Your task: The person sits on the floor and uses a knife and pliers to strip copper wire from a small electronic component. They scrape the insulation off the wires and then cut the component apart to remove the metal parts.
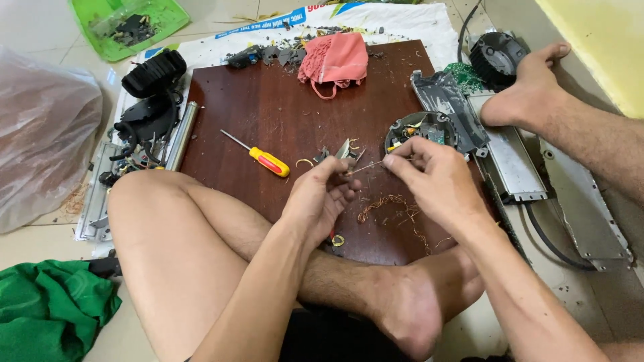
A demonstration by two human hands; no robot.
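The person sits cross-legged on the floor, bare legs folded under the hands. At the near left lies a green cloth [50, 310].

Over the near edge of a dark wooden board [268, 114], the left hand [320, 194] is curled, thumb and forefinger pinched shut on one end of a thin wire [365, 166]. The right hand [436, 179] pinches the other end between its fingertips, so the wire runs taut between the two hands, just above the board. Below the hands a tangle of copper wire [389, 204] lies on the wood, and a small yellow ring [337, 240] sits near the left wrist.

Further on, a yellow-handled screwdriver [261, 157] lies on the board left of the hands. Just beyond the fingers sit small metal scraps [345, 151] and a round open housing [421, 129] holding coloured wires and a small part. To the right lie grey metal plates [516, 164] with a black cable [547, 238], and the person's other foot [526, 90] rests beside a black round part [498, 57].

Left of the board are a metal tube [181, 134], black plastic parts [153, 74] and loose wires. A clear plastic bag [40, 134] sits at far left; its contents cannot be made out.

At the far edge a pink cloth [335, 59] lies on the board. Beyond, a green tray [168, 17] holds a pile of small dark pieces.
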